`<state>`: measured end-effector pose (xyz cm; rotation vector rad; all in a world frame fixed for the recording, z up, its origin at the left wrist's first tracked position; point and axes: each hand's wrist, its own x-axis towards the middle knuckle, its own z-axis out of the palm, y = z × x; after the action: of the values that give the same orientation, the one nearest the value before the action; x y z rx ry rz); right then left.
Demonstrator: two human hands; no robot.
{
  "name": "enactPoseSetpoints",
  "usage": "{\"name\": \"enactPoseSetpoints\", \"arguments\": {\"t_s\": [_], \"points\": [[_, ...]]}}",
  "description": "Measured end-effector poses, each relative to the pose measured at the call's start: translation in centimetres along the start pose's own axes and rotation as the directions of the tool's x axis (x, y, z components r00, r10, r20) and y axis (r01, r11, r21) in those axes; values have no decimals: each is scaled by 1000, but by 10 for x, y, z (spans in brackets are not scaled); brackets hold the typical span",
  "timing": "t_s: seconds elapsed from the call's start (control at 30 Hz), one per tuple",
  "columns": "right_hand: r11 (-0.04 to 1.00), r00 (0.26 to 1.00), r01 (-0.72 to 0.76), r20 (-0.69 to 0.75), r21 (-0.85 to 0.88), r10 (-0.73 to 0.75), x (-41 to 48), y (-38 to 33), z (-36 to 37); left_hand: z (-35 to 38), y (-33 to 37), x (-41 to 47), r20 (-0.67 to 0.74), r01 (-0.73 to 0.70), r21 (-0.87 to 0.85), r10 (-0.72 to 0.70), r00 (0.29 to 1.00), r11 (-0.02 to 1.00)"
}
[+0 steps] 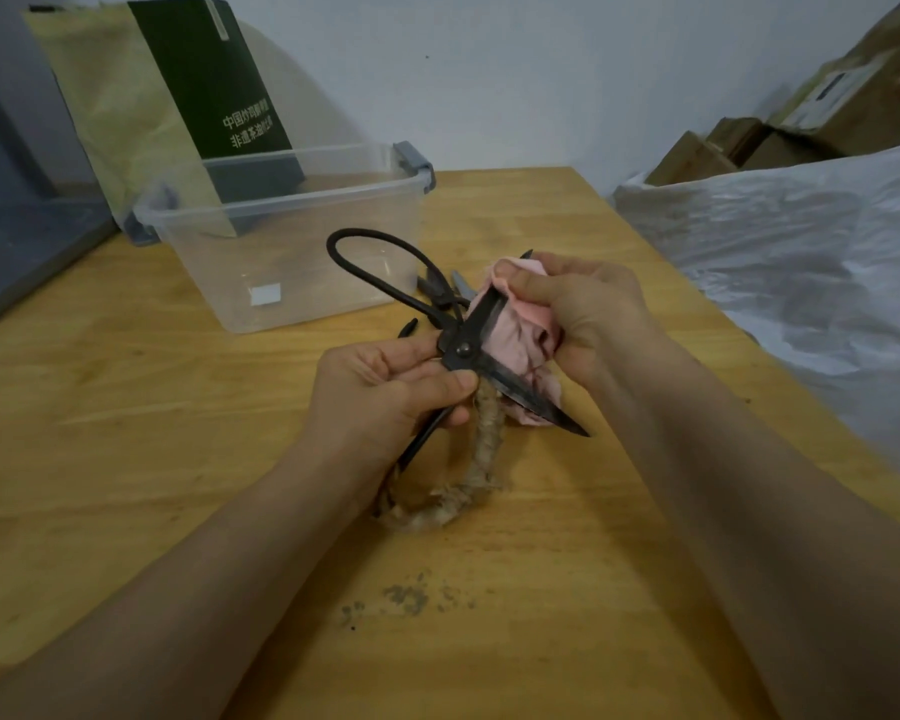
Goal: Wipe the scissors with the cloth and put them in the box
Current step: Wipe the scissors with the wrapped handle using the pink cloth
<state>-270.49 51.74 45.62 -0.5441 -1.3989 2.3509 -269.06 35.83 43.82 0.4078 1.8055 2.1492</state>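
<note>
right now the left hand (391,397) is gripping the scissors (463,348) just below the pivot, above the table (178,407), blades spread apart. the right hand (588,314) is pinching the pink cloth (520,340) around the upper blade. wiping well likely means sliding the cloth from pivot to tip, fingers on the flat, off the edge. the clear box (307,262) is standing open just behind.

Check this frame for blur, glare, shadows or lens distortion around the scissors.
Head view: soft, even light with faint shadows on the table; scissors and pink cloth sharp, without glare; mild sheen on the clear box; wide-angle bending toward the frame edges; white plastic sheet at right smeared.
</note>
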Motion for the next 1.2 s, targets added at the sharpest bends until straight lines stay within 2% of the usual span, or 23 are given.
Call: {"name": "enactPoseSetpoints", "arguments": {"t_s": [0.2,0.3,0.4,0.5,0.57,0.73,0.9,1.1,1.2], "points": [[981,986,20,-167,192,12,21,-10,-26,0,-1,-5,10,20,43,-21,1000,999],[993,979,-24,-200,117,47,22,-14,-35,-3,0,-3,-41,-8,23,9,999,1000],[989,989,-63,-139,-136,44,13,-11,-29,-6,0,1,-94,-18,-5,17,995,1000],[928,996,-38,64,-370,66,-3,-5,-16,-7,0,2,-103,-20,-22,18,994,1000],[888,973,-21,193,-459,123,-13,-1,-9,-8,-1,3,-103,-21,-30,17,994,999],[839,929,49,334,-542,161,-19,4,-6,-9,-3,5,-104,-35,-40,30,994,999],[784,930,87,333,-614,157,-18,5,-6,-8,-3,4,-101,-54,-37,50,994,998],[847,964,72,254,-527,76,-21,9,-4,-8,-3,4,-127,-68,-35,63,990,997],[829,959,108,279,-549,60,-20,10,-3,-8,-2,5,-161,-69,-39,62,985,997]]}}
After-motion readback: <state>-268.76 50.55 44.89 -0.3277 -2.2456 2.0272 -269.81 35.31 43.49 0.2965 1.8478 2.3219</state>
